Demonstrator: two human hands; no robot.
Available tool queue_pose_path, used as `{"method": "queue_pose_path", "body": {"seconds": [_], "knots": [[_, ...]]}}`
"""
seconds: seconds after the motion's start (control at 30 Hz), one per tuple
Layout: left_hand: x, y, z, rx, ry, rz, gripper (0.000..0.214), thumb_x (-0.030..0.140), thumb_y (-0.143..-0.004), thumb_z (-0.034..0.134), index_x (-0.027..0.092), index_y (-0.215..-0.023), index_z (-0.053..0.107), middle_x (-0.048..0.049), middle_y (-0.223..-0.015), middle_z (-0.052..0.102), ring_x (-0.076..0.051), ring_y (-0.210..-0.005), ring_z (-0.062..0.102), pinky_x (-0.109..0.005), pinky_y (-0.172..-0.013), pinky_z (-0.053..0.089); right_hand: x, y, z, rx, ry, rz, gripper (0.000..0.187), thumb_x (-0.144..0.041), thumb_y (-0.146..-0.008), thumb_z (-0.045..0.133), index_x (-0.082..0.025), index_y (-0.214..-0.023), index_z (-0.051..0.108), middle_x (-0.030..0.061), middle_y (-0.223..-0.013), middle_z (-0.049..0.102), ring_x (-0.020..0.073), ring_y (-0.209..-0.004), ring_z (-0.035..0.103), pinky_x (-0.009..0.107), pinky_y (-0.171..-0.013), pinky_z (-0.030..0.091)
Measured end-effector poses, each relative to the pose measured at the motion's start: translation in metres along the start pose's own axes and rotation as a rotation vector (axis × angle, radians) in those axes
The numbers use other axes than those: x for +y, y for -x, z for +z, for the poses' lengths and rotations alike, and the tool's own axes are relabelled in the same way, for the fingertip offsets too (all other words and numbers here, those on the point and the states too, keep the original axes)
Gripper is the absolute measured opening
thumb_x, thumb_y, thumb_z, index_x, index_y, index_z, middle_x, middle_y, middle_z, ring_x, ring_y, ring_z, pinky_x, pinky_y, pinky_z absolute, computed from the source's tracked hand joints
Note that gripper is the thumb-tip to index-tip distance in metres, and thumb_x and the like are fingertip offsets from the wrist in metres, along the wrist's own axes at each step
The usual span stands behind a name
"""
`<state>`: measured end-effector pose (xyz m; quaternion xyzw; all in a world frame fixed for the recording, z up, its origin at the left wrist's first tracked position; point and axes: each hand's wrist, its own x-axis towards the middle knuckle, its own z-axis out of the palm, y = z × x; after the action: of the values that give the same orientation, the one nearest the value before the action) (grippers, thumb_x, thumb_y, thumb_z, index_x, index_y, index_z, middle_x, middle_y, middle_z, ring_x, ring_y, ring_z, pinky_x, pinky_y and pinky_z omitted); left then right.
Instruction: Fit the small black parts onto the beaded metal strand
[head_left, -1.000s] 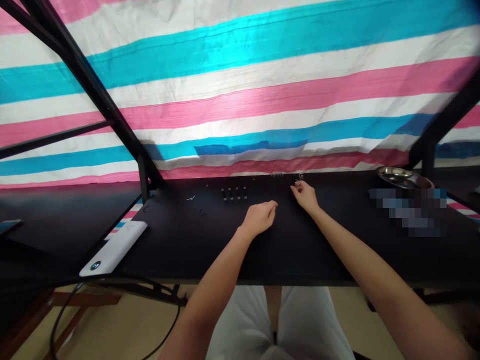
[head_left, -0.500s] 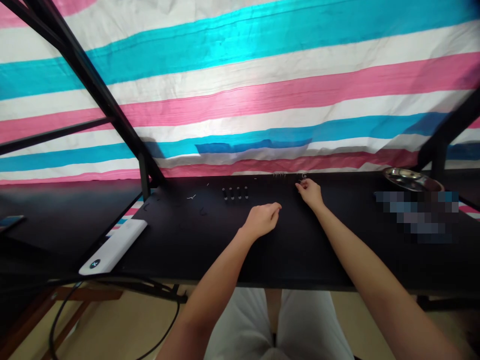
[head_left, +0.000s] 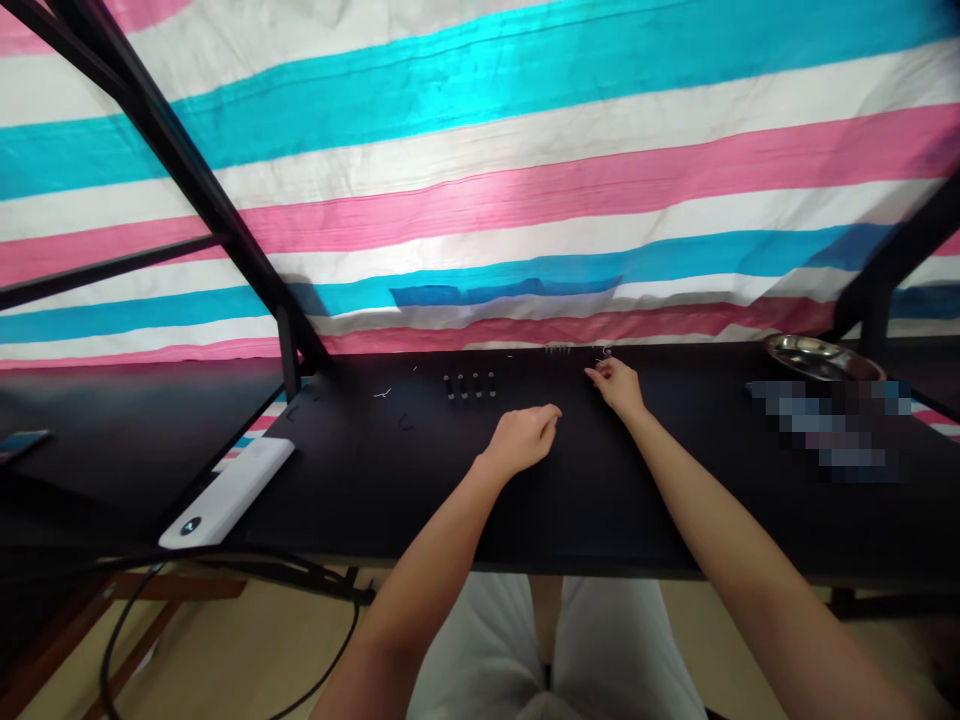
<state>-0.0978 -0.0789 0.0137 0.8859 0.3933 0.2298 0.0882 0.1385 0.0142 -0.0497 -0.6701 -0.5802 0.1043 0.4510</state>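
My left hand (head_left: 521, 437) rests on the black table (head_left: 420, 490) near its middle, fingers curled into a loose pinch; what it holds, if anything, is too small to see. My right hand (head_left: 618, 385) reaches farther back, fingertips pinched together just below a tiny silvery wire piece (head_left: 604, 353) at the table's back edge. Whether the fingers grip something small is unclear. A row of small dark upright pins (head_left: 470, 385) stands to the left of both hands. Another short row of tiny pieces (head_left: 556, 351) sits beside the wire piece.
A white power bank (head_left: 227, 494) with a cable lies at the table's left front corner. A steel bowl (head_left: 819, 356) sits at the back right beside a blurred patch. Black frame struts (head_left: 187, 180) rise on the left. A striped cloth (head_left: 525, 190) hangs behind.
My right hand reached slightly back toward the wire piece, then shifted a little left. My left hand has barely moved.
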Motion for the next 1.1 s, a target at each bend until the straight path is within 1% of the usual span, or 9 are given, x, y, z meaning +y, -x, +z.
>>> {"method": "queue_pose_path", "body": {"seconds": [0.13,0.23,0.4,0.5,0.6,0.7,0.8,0.93,1.1], "knots": [[-0.001,0.0,0.001,0.003,-0.008,0.001,0.026,0.022,-0.087,0.037,0.022,-0.103,0.058,-0.0023,-0.092,0.067,-0.016,-0.079,0.063,-0.025,-0.07,0.046,0.0,0.002,-0.004,-0.013,-0.015,0.011,0.031,-0.047,-0.07,0.059,-0.016,-0.071,0.056,0.004,-0.06,0.062,0.0155,-0.057,0.057,0.029,-0.063,0.043],[-0.001,0.0,0.001,0.004,-0.005,0.004,0.026,0.023,-0.088,0.037,0.022,-0.103,0.058,-0.0024,-0.091,0.067,-0.016,-0.079,0.063,-0.025,-0.069,0.046,-0.002,0.003,-0.009,-0.032,-0.038,0.039,0.029,-0.045,-0.069,0.061,-0.016,-0.071,0.056,0.0038,-0.058,0.061,0.0153,-0.053,0.056,0.028,-0.059,0.044],[-0.001,0.0,0.001,0.009,0.011,0.002,0.026,0.024,-0.088,0.037,0.022,-0.102,0.058,-0.0022,-0.091,0.068,-0.017,-0.08,0.064,-0.026,-0.069,0.046,-0.001,0.003,-0.015,-0.117,-0.065,0.095,0.016,-0.029,-0.069,0.06,-0.016,-0.077,0.058,0.0018,-0.059,0.062,0.0115,-0.043,0.053,0.026,-0.051,0.044],[-0.001,0.0,0.001,0.005,0.016,-0.007,0.025,0.024,-0.087,0.038,0.022,-0.102,0.059,-0.0024,-0.091,0.067,-0.016,-0.08,0.063,-0.026,-0.07,0.046,0.001,0.001,-0.018,-0.129,-0.045,0.103,0.015,-0.022,-0.068,0.059,-0.015,-0.081,0.06,0.0022,-0.063,0.063,0.0113,-0.045,0.054,0.026,-0.054,0.045],[0.0,0.0,0.001,-0.002,0.008,-0.02,0.026,0.023,-0.087,0.038,0.021,-0.102,0.059,-0.0028,-0.091,0.067,-0.015,-0.079,0.063,-0.025,-0.07,0.046,0.002,0.0,-0.02,-0.093,0.034,0.085,0.013,-0.02,-0.066,0.06,-0.015,-0.078,0.062,0.004,-0.066,0.065,0.014,-0.055,0.058,0.028,-0.061,0.046],[0.0,0.0,0.001,0.0,0.006,-0.019,0.026,0.023,-0.087,0.038,0.022,-0.103,0.059,-0.0025,-0.09,0.067,-0.015,-0.078,0.063,-0.025,-0.07,0.046,0.002,0.001,-0.022,-0.07,0.14,0.064,0.008,-0.022,-0.067,0.062,-0.016,-0.072,0.063,0.0056,-0.068,0.065,0.0165,-0.065,0.06,0.028,-0.065,0.045],[0.0,0.0,0.001,0.001,0.005,-0.015,0.026,0.023,-0.087,0.038,0.022,-0.103,0.059,-0.0025,-0.09,0.067,-0.015,-0.078,0.063,-0.025,-0.07,0.046,0.002,0.003,-0.023,-0.092,0.252,0.06,0.012,-0.029,-0.07,0.062,-0.017,-0.07,0.063,0.0056,-0.067,0.064,0.0179,-0.065,0.06,0.028,-0.062,0.043],[-0.001,0.0,0.001,0.0,0.005,-0.015,0.026,0.023,-0.087,0.038,0.022,-0.103,0.059,-0.0025,-0.091,0.068,-0.016,-0.081,0.063,-0.026,-0.071,0.046,0.0,0.005,-0.023,-0.1,0.37,0.042,0.018,-0.036,-0.072,0.062,-0.019,-0.074,0.066,0.0067,-0.069,0.064,0.0198,-0.066,0.06,0.029,-0.06,0.042],[0.0,0.0,0.001,-0.007,0.003,-0.027,0.027,0.022,-0.087,0.038,0.022,-0.103,0.06,-0.0027,-0.09,0.067,-0.016,-0.08,0.063,-0.025,-0.071,0.046,-0.004,0.008,-0.022,-0.075,0.453,0.077,0.026,-0.044,-0.072,0.061,-0.021,-0.081,0.07,0.0089,-0.073,0.066,0.022,-0.068,0.061,0.031,-0.061,0.042]]}}
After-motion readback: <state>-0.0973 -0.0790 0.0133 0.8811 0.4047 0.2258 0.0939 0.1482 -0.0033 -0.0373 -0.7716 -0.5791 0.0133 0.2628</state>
